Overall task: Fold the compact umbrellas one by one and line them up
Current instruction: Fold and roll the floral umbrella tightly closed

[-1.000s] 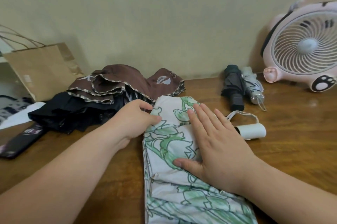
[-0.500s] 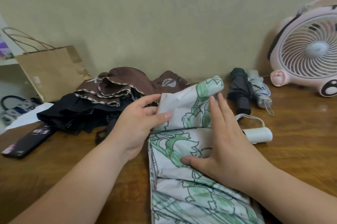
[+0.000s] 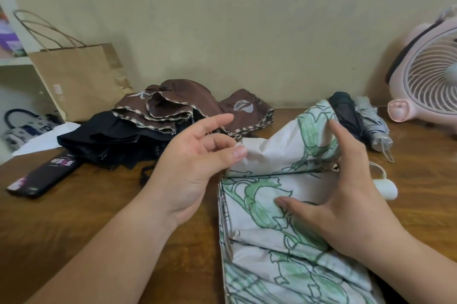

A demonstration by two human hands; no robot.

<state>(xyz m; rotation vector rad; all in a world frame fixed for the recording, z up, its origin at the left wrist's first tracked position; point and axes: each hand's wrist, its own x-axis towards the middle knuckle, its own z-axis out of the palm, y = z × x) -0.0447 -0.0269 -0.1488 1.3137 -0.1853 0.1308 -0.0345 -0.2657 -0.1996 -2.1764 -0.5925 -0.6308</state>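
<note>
A white umbrella with green leaf print (image 3: 267,249) lies unfolded on the wooden table (image 3: 99,217), its white handle (image 3: 385,187) at the right. My left hand (image 3: 195,162) pinches the corner of a raised fabric flap between thumb and fingers. My right hand (image 3: 346,195) presses on the canopy with straight fingers, the thumb flat on the cloth and the fingertips against the flap's right side. A brown umbrella (image 3: 178,103) and a black umbrella (image 3: 103,140) lie loose at the back left. Two folded umbrellas, a black one (image 3: 346,113) and a grey one (image 3: 373,125), lie side by side at the back right.
A pink desk fan (image 3: 430,81) stands at the far right against the wall. A brown paper bag (image 3: 79,78) leans at the back left, beside a white shelf. The black umbrella's dark handle (image 3: 42,177) points toward the left table edge.
The fabric flap, flat a second ago, has been lifted and pulled wider toward the right. My left hand rose with its corner. My right fingers moved up to the flap's right side.
</note>
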